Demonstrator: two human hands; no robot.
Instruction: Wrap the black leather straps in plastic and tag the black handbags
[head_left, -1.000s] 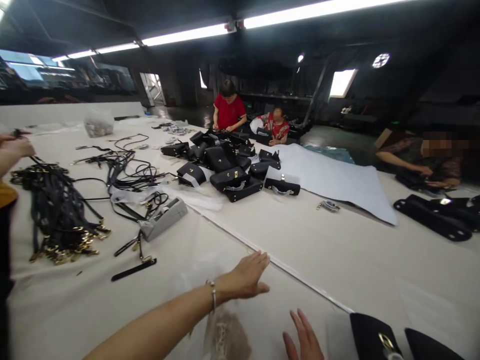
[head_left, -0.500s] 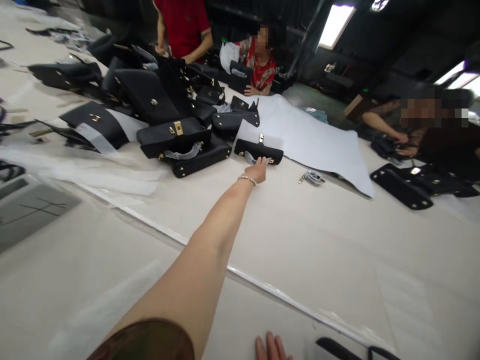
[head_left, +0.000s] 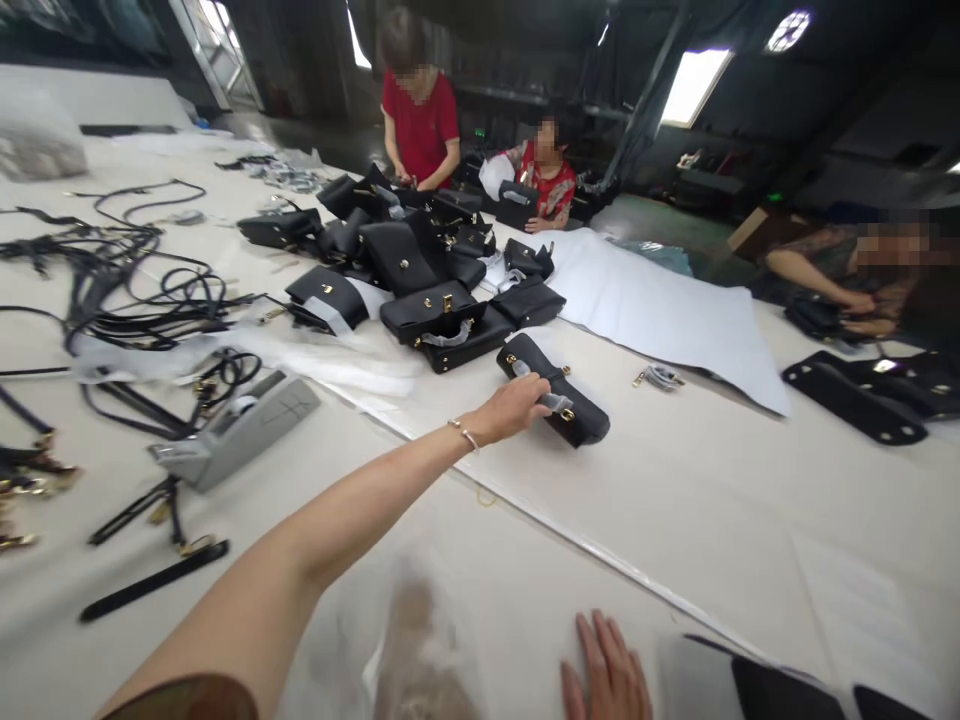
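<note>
My left hand [head_left: 517, 405] is wrapped round the handle of a black handbag [head_left: 581, 415] with gold fittings. Clear plastic covers that handle, and the bag tilts over the white table [head_left: 675, 510]. At the bottom edge my right hand [head_left: 609, 668] lies flat on the tabletop, fingers stretched out, holding nothing. To its right are flat black pieces [head_left: 784, 688], partly cut off by the frame. Just behind the held bag, a pile of black handbags [head_left: 427, 310] with gold clasps covers the middle of the table.
Tangled black straps [head_left: 127, 270] and a grey tape dispenser [head_left: 251, 430] lie at left. A white sheet [head_left: 660, 310] and a wrapped coiled strap [head_left: 660, 377] lie at right. Blurred plastic wrap [head_left: 420, 650] is near me. Several people work along the far side.
My left hand has pulled the handbag off the far part of the table, nearer to me, and the bag has turned. More of my right hand shows. The view has swung left.
</note>
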